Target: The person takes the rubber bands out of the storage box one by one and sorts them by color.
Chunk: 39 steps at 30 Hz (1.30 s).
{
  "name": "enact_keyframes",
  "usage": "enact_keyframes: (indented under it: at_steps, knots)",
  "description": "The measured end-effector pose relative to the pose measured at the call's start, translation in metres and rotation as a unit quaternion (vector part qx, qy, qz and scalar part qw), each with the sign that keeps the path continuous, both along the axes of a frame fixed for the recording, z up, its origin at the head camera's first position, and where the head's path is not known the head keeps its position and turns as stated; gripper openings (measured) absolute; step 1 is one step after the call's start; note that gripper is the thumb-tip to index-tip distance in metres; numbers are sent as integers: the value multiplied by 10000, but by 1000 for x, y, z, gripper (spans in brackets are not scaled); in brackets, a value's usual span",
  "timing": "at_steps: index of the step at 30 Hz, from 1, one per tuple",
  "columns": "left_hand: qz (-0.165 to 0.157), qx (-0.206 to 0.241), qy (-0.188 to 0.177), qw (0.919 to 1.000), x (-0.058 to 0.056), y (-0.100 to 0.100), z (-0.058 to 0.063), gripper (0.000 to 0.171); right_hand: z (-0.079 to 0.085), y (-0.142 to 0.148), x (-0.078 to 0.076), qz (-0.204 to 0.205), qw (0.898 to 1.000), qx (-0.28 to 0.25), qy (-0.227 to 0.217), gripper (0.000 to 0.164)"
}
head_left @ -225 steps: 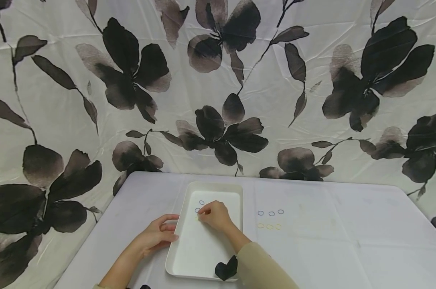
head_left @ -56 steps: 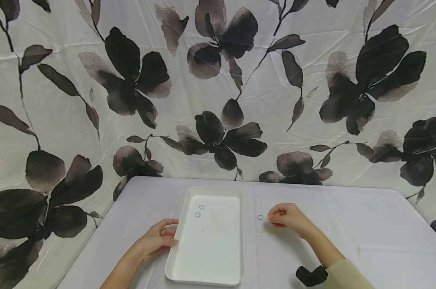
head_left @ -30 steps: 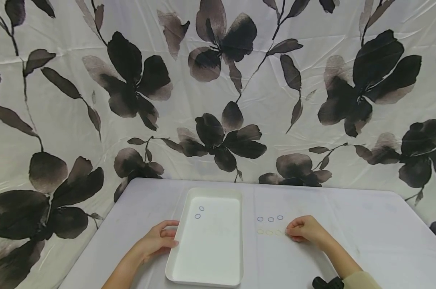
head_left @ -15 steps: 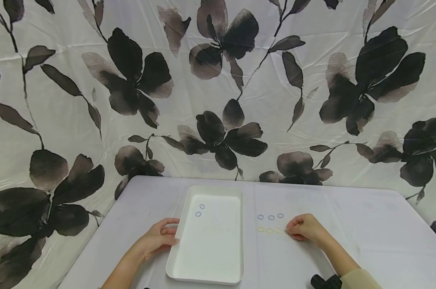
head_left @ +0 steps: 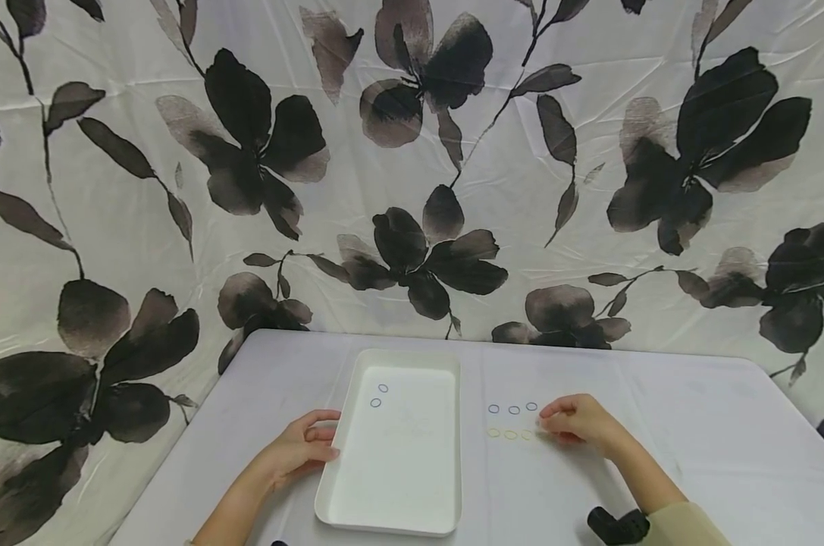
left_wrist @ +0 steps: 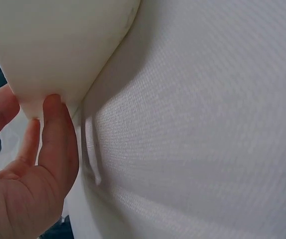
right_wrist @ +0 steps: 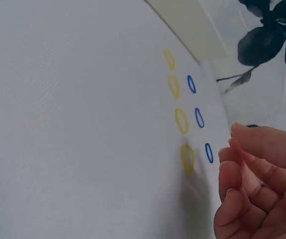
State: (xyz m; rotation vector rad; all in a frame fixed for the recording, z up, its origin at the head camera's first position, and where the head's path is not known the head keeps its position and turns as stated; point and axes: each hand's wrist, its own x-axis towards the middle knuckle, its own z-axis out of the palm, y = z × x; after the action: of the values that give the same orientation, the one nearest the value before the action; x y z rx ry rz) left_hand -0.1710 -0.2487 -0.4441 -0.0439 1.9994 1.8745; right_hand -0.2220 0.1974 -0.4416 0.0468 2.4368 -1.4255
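Observation:
The white tray [head_left: 446,455] lies on the table with two blue rings [head_left: 383,388] in its upper left part. My left hand [head_left: 294,449] touches the outside of its left wall with thumb and fingertips; the left wrist view shows those fingers [left_wrist: 57,134] against the wall. On the cloth to the right are a row of three blue rings [head_left: 514,410] and, nearer me, a row of several yellow rings [head_left: 510,435]. My right hand [head_left: 582,423], fingers loosely bent and holding nothing, hovers beside the right end of both rows. It hides the last yellow ring [right_wrist: 188,158] from the head view.
A white cloth covers the table [head_left: 712,440]. Behind it hangs a pale curtain [head_left: 521,174] printed with dark flowers. A black device [head_left: 618,525] sits at my right wrist.
Earlier my right hand was in the tray at a yellow ring; that ring is gone from there. The hand moved right to the yellow row's end, and has now lifted slightly. The left hand stayed.

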Motion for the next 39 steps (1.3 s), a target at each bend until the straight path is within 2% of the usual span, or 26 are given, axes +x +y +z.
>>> enact_keyframes:
  at_steps: [11, 26, 39]
  knots:
    - [101, -38, -26, 9999, 0, 1, -1, 72, 24, -17, -13, 251, 9996, -31, 91, 24]
    - [142, -86, 59, 9998, 1, 1, -2, 70, 41, -53, -27, 591, 9977, -318, 63, 26]
    - [214, -100, -9, 9997, 3, 0, -1, 69, 42, -95, -35, 617, 9962, -605, -80, 25]
